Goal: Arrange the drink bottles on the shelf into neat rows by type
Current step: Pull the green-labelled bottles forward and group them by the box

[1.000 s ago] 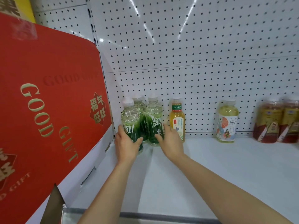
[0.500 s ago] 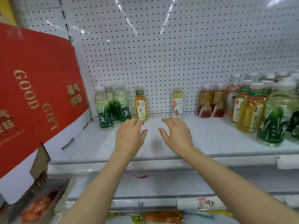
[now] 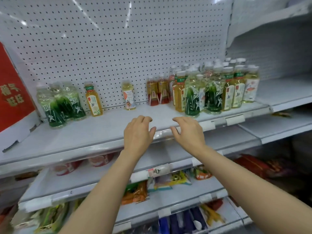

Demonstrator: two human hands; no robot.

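Three green-labelled bottles [image 3: 62, 103] stand grouped at the left of the white shelf [image 3: 101, 130]. Right of them stand an amber tea bottle [image 3: 93, 100], then a pale bottle with an orange label [image 3: 129, 96], then two red-labelled bottles [image 3: 157, 92]. A mixed cluster of several bottles [image 3: 214, 90] fills the shelf's right end. My left hand [image 3: 137, 135] and my right hand [image 3: 189, 132] hover over the shelf's front edge, fingers loosely bent, holding nothing and touching no bottle.
A red gift box [image 3: 13, 98] leans at the shelf's left end. A white pegboard [image 3: 118, 48] backs the shelf. Lower shelves hold snack packets [image 3: 162, 179]. Another white shelf unit [image 3: 285, 92] adjoins on the right.
My hands let go of the green bottles and drew back to the shelf's front edge. The view pulled back and swung right, revealing the bottle cluster on the right.
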